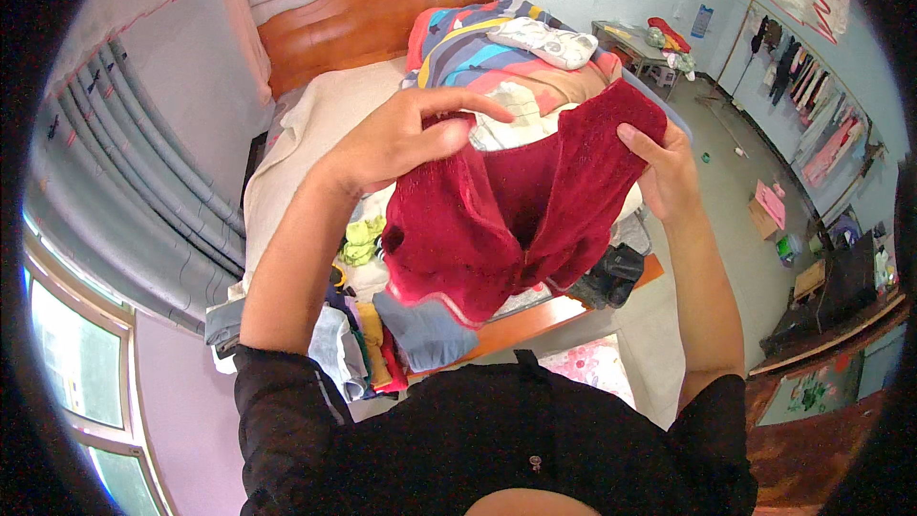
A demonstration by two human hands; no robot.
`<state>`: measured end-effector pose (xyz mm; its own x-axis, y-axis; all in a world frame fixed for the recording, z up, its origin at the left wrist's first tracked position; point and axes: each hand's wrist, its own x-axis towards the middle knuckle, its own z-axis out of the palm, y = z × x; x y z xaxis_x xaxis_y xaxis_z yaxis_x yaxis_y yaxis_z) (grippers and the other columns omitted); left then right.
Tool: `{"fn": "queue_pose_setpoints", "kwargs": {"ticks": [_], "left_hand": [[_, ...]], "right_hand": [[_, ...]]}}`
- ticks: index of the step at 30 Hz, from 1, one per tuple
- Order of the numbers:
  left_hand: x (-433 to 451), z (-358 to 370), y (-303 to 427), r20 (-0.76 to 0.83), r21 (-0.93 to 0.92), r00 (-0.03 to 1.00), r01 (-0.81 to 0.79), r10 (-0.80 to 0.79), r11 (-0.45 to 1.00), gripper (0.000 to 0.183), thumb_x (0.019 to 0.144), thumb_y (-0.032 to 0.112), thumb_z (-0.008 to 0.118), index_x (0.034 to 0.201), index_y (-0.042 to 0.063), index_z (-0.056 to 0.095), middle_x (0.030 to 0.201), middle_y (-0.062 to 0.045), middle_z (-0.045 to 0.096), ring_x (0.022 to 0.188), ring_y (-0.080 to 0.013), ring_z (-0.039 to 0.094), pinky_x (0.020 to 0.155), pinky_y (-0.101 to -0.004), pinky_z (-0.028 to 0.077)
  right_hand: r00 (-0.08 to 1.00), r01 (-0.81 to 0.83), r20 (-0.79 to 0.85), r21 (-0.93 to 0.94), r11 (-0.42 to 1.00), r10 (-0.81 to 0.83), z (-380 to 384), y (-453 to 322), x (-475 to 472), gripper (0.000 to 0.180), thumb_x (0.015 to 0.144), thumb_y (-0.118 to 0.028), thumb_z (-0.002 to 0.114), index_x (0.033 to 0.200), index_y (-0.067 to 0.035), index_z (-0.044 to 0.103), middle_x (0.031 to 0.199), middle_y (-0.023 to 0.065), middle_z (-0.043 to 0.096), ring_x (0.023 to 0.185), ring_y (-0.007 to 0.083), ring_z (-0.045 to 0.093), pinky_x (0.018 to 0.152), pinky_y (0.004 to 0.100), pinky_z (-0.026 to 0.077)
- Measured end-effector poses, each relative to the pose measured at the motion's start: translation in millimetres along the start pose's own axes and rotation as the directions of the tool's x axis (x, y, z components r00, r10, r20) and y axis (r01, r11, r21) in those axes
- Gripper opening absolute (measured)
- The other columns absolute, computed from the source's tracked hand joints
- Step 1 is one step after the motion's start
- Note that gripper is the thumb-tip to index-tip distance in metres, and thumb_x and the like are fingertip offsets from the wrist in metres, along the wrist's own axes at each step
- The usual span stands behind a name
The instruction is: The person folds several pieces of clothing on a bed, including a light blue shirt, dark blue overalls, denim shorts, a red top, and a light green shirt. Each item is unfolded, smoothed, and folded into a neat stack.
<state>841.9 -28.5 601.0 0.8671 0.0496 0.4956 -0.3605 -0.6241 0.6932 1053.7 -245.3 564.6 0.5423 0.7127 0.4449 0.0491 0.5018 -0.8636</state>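
Observation:
A dark red velvety garment (458, 236), sleeveless as far as I can see, hangs spread out between my two hands above the bed. It has a deep V opening down its middle and a paler wavy lower edge. My left hand (408, 132) holds the upper left part, with thumb and forefinger spread above the cloth and the other fingers hidden behind it. On the other side, my right hand (666, 168) pinches the upper right part, thumb in front and fingers behind.
The bed (322, 107) has a wooden headboard (372, 18) and a heaped striped quilt (458, 50) with a pillow (548, 43) on top. Folded clothes (423, 330) line its near edge, beside a black bundle (612, 272). Clothes hang from a rack (809, 79) at right.

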Motion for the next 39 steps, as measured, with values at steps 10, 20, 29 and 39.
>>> {"fn": "queue_pose_setpoints", "kwargs": {"ticks": [10, 20, 29, 39], "left_hand": [[2, 4, 2, -0.195, 0.496, 0.947, 0.319, -0.254, 0.808, 0.03, 0.07, 0.027, 0.068, 0.084, 0.0, 0.069, 0.074, -0.019, 0.066, 0.069, -0.0305, 0.063, 0.067, -0.0356, 0.05], [23, 21, -52, -0.412, 0.245, 0.866, 0.403, -0.282, 0.882, 0.028, 0.067, 0.025, 0.067, 0.079, -0.001, 0.067, 0.071, -0.017, 0.066, 0.069, -0.0255, 0.066, 0.063, -0.0349, 0.052], [36, 45, -5, -0.11, -0.523, 0.897, 0.315, -0.429, 0.792, 0.039, 0.082, 0.003, 0.055, 0.12, -0.004, 0.054, 0.097, -0.016, 0.063, 0.078, -0.0196, 0.065, 0.072, -0.0316, 0.057], [25, 21, -26, -0.198, 0.218, 0.974, -0.062, 0.107, 0.974, 0.091, 0.067, 0.02, 0.082, 0.143, 0.011, 0.034, 0.121, -0.01, 0.057, 0.11, -0.0205, 0.055, 0.096, -0.0356, 0.041]], "right_hand": [[0.994, -0.045, 0.085, -0.238, 0.97, 0.067, -4, -1, -8, 0.031, 0.085, -0.012, 0.066, 0.112, 0.0, 0.059, 0.104, 0.0067, 0.065, 0.094, 0.0153, 0.061, 0.085, 0.0298, 0.047], [0.99, 0.061, -0.033, -0.769, 0.636, -0.136, 41, 29, -7, 0.034, 0.084, -0.025, 0.062, 0.098, 0.005, 0.053, 0.089, 0.0236, 0.061, 0.086, 0.0373, 0.061, 0.077, 0.0417, 0.046], [0.941, 0.319, 0.201, -0.797, 0.512, -0.273, 85, 54, -2, 0.042, 0.073, -0.018, 0.07, 0.103, 0.003, 0.048, 0.097, 0.0229, 0.053, 0.092, 0.0401, 0.056, 0.08, 0.0452, 0.046], [0.973, 0.23, 0.071, -0.259, 0.938, -0.219, 55, 54, 24, 0.035, 0.081, -0.002, 0.063, 0.115, 0.0, 0.057, 0.104, 0.0069, 0.063, 0.095, 0.0133, 0.059, 0.085, 0.0289, 0.046]]}}
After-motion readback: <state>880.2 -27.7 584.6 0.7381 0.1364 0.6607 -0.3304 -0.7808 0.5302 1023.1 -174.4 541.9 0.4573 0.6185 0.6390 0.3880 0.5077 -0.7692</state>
